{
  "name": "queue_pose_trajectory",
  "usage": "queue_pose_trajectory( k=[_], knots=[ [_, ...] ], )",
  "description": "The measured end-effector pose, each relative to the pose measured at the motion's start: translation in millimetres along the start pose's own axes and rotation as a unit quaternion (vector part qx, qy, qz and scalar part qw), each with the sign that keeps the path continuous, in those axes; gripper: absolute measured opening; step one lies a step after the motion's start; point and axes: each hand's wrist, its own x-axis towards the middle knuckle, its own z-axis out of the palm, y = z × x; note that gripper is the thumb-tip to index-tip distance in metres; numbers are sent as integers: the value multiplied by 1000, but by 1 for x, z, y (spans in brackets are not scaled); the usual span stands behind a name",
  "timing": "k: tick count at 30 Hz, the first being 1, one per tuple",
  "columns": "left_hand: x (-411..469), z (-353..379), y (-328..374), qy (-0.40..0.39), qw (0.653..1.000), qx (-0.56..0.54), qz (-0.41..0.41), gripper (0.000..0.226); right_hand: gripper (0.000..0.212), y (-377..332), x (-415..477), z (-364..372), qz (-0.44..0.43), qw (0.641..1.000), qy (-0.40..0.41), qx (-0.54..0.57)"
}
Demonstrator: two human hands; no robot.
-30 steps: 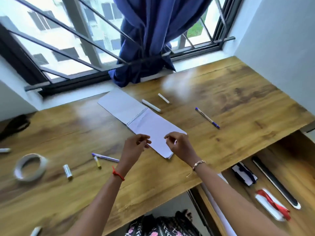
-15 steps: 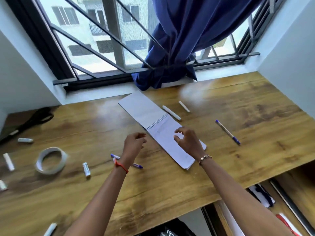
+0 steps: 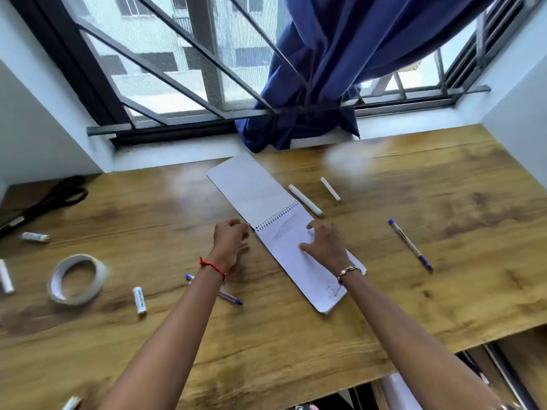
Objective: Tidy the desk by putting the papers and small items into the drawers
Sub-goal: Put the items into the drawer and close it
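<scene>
Setting: Wooden tabletop (image 3: 414,306) under a barred window, with a blue curtain (image 3: 325,69) bunched at 12 o'clock.
Notebook: a spiral notebook (image 3: 254,190) lies open and flat at the centre, its length running from 11 o'clock to 5 o'clock.
Right hand: the right hand (image 3: 325,241) rests on the lower page with fingers (image 3: 305,247) spread apart, holding nothing.
Left hand: the left hand (image 3: 229,244) sits at 9 o'clock of the wire binding. Its fingers are bent and blurred, and whether they touch the notebook cannot be told.
Handling: likely light and floppy. Thin pages would bend and fan if lifted open, so it should be folded shut first.
Hold: the stiffer spiral edge or the closed cover looks the safest place to grip.
Small items: a pen (image 3: 410,244) lies at 3 o'clock and two white markers (image 3: 305,199) at 1 o'clock. At 8 o'clock are a tape roll (image 3: 59,294), a small white tube (image 3: 139,300) and a second pen (image 3: 228,297) under the left wrist.
Drawer: what appears to be an open drawer (image 3: 527,356) shows at 5 o'clock, below the tabletop edge.
</scene>
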Motion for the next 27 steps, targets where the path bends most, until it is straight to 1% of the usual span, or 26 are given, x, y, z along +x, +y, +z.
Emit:
queue_pose_trajectory(
  k=[1, 3, 7, 9, 12, 17, 19, 22, 24, 25, 26, 27],
  knots=[
    [1, 2, 1, -2, 1000, -10, -5, 20, 50, 1, 2, 1, -3, 1000, -4, -5],
    [5, 6, 3, -7, 1000, -29, -7, 25, 51, 1, 4, 0, -4, 1000, -11, -11],
    [12, 10, 2, -19, 999, -41, -22, 17, 54, 2, 5, -1, -2, 1000, -19, -6],
    [16, 11, 0, -32, 999, -34, -9, 8, 54, 2, 5, 0, -6, 1000, -22, -1],
    [18, 10, -3, -38, 999, -20, 23, 31, 54, 2, 3, 2, -9, 1000, -23, 7],
    [10, 5, -1, -3, 997, -11, 75, 35, 57, -2, 5, 5, -12, 999, -33, 29],
    [13, 1, -5, -9, 997, 3, 79, 38, 53, -4, 3, 5, -14, 998, -27, 48],
    [10, -2, -7, -25, 995, 32, 91, 41, 34, -2, 9, 3, -7, 991, 14, 131],
    [7, -1, -8, -34, 989, 68, 123, 43, 17, 0, 11, -6, 16, 984, 38, 171],
    [6, -1, -10, -37, 985, 93, 139, 41, 15, 1, 8, -15, 33, 980, 43, 194],
    [4, -1, -12, -37, 982, 115, 146, 35, 23, 6, 8, -21, 46, 969, 44, 241],
    [3, -1, -15, -36, 976, 145, 156, 29, 29, 13, 6, -26, 73, 948, 29, 309]
  ],
)
